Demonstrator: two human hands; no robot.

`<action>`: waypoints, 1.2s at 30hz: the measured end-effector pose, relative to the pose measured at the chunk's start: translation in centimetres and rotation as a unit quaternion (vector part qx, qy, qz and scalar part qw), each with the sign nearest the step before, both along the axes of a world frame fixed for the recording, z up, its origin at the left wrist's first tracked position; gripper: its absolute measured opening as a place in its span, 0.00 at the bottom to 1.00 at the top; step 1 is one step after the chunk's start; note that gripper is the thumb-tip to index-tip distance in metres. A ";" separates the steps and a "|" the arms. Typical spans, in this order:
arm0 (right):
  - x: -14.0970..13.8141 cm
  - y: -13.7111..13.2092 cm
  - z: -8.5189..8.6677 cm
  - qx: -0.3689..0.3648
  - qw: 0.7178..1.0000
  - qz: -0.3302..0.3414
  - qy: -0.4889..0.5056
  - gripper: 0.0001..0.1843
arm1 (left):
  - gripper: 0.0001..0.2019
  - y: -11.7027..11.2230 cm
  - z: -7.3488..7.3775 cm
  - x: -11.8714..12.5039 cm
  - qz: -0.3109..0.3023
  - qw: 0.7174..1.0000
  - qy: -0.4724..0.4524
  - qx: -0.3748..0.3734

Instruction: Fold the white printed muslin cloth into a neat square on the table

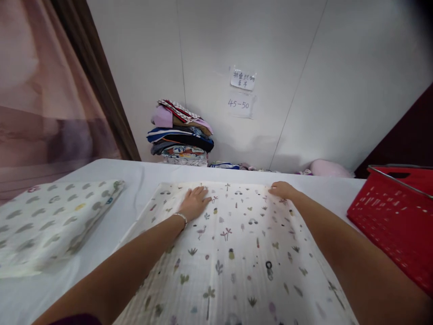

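Note:
A white muslin cloth [233,266] printed with palms, flamingos, pineapples and rainbows lies spread in front of me on the table. My left hand [194,201] rests palm down near its far left part, fingers stretched over the fabric. A bracelet circles that wrist. At the far right corner, my right hand [283,190] has its fingers closed on the cloth's edge. Faint crease lines run lengthwise down the fabric. The near end passes out of the bottom of the view.
On the left lies a folded cloth with grey cloud shapes [43,216]. A red plastic basket [395,216] with a metal handle stands at the right of the white table [135,174]. Behind the table, a stack of folded textiles [182,135] rises against the wall, beside a curtain [50,90].

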State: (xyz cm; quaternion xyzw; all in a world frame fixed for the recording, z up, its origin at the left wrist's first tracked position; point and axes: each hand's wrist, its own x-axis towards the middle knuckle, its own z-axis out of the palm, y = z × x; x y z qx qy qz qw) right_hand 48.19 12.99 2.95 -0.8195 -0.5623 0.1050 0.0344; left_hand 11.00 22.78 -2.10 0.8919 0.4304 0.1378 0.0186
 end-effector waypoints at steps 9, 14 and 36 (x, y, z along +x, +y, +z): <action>3.0 -2.7 1.0 0.117 0.967 -0.094 0.208 0.09 | 0.22 -0.3 0.1 0.2 0.015 1.000 -0.008 -0.012; 3.2 -2.6 -0.5 0.185 0.945 -0.160 0.215 0.10 | 0.22 -0.1 -0.1 0.1 0.021 0.999 -0.009 -0.023; -4.6 -4.7 -4.5 0.005 0.996 -0.056 -0.065 0.31 | 0.29 0.0 0.0 0.0 0.080 0.993 0.036 -0.083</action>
